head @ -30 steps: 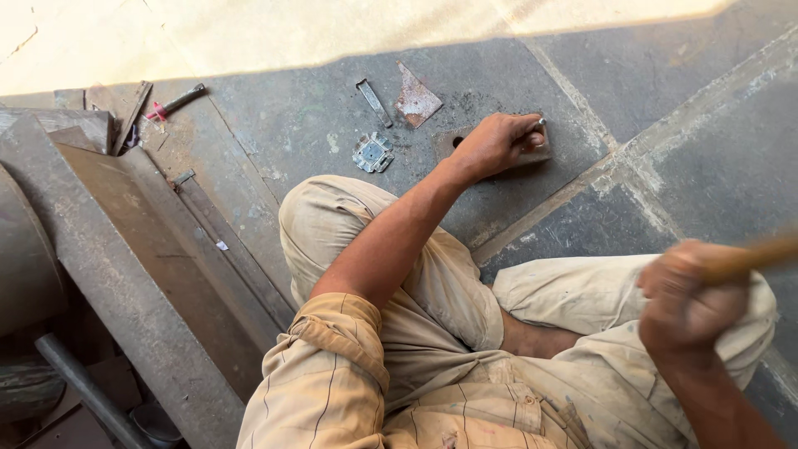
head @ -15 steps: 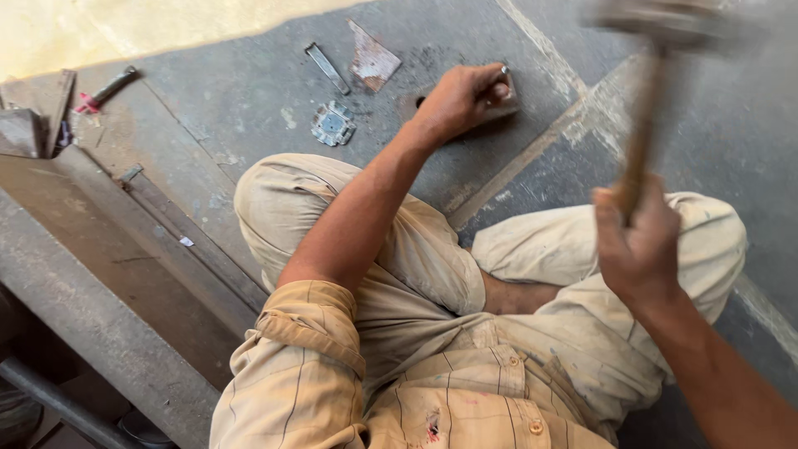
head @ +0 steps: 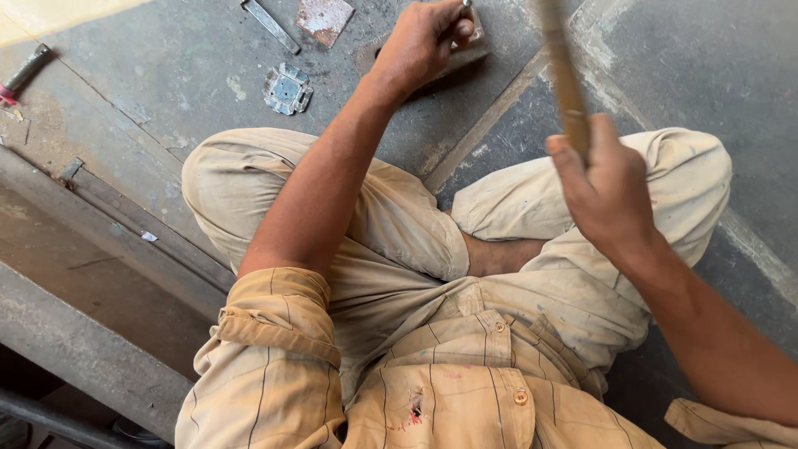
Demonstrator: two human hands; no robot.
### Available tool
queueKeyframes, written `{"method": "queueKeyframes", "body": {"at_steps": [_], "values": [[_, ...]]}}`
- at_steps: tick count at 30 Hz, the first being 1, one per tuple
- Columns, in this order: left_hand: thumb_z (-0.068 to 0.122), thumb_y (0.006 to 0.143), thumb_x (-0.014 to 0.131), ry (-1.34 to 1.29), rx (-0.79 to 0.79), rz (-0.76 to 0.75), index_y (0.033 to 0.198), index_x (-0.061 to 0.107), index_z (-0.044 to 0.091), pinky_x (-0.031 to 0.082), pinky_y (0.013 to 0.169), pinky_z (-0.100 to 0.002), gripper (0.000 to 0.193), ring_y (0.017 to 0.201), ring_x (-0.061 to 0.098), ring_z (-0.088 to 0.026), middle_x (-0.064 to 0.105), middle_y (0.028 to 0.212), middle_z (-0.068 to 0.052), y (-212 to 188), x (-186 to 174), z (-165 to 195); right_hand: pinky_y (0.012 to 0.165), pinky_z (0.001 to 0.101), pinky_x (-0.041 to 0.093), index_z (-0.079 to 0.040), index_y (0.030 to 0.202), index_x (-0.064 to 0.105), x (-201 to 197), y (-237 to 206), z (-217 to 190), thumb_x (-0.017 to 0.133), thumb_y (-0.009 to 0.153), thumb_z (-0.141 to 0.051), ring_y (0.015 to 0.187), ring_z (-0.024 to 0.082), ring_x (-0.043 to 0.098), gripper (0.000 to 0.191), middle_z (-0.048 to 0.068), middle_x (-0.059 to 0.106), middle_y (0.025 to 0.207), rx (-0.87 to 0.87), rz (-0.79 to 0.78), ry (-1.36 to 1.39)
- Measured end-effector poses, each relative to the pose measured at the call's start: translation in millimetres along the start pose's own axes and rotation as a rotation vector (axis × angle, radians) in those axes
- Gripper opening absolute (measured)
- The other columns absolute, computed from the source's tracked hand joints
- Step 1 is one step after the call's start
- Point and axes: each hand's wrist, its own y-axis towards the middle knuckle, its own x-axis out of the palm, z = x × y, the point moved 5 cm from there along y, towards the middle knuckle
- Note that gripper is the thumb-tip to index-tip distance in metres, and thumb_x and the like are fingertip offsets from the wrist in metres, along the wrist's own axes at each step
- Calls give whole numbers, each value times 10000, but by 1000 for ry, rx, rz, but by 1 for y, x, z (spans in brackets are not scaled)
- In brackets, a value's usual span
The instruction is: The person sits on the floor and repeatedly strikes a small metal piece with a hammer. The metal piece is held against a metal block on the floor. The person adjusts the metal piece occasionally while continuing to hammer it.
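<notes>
A person sits cross-legged on a stone floor (head: 166,75). The left hand (head: 420,41), at twelve o'clock, pinches a small metal pin (head: 464,7) upright on a flat block (head: 474,51). The right hand (head: 607,187), at three o'clock, is fisted around a blurred wooden hammer handle (head: 564,75). A stray blow could crush the fingers steadying the pin.

The wooden handle (head: 564,75) gripped by the right hand (head: 605,189) is motion-blurred and runs off the far edge, its head out of view. The left hand (head: 422,43) covers most of a small metal piece (head: 472,32), its shape unclear. At far left, a red-marked tool (head: 23,73) is cut off by the edge.
</notes>
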Motion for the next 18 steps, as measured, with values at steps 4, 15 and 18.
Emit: {"method": "queueKeyframes", "body": {"at_steps": [4,15,18], "values": [[-124,831,624,25,19,-36,871,578,-8,473,632,-372,131,655,552,-227,570,724,-133,1,5,-6,494,279,395,-71,1011,554,-10,0,6,594,1147,-364,578,102,515,326,-21,525,678,129,-5,130],[-133,859,617,11,3,-19,919,632,42,559,709,-342,186,767,688,-188,690,818,-57,-7,18,-30,474,275,387,-46,1049,524,5,4,16,579,1155,-342,542,85,527,320,-2,535,647,29,-101,-96],[-50,921,616,59,38,-32,906,662,55,567,692,-356,115,749,709,-213,712,812,-78,-6,18,-34,424,307,369,-78,969,532,-2,2,18,592,1141,-373,498,104,489,346,20,529,618,222,-86,-21]]}}
